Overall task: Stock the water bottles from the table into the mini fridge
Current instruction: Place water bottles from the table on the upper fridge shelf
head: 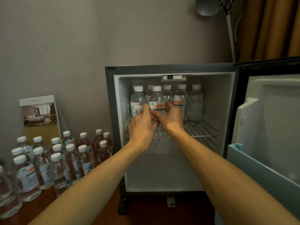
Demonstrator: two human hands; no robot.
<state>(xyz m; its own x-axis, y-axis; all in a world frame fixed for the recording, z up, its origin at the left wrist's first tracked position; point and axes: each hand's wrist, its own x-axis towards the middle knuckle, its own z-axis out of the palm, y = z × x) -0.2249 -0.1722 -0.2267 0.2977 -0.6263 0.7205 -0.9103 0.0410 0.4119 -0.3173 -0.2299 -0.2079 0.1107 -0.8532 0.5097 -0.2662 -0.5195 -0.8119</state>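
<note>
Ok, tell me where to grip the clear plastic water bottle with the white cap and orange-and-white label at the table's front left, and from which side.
Take the clear plastic water bottle by its neck just under the white cap, coming down from above. It stands upright with other bottles packed close on both sides, so a side grip on the body would likely knock them.

Six water bottles (195, 101) standing on the mini fridge (175, 69) shelf (199, 132)! Out on the surface (47, 198), fifteen white-capped bottles (26, 174), a sixteenth cut off at the left edge. One brochure (39, 116), one lamp (206, 7).
</note>
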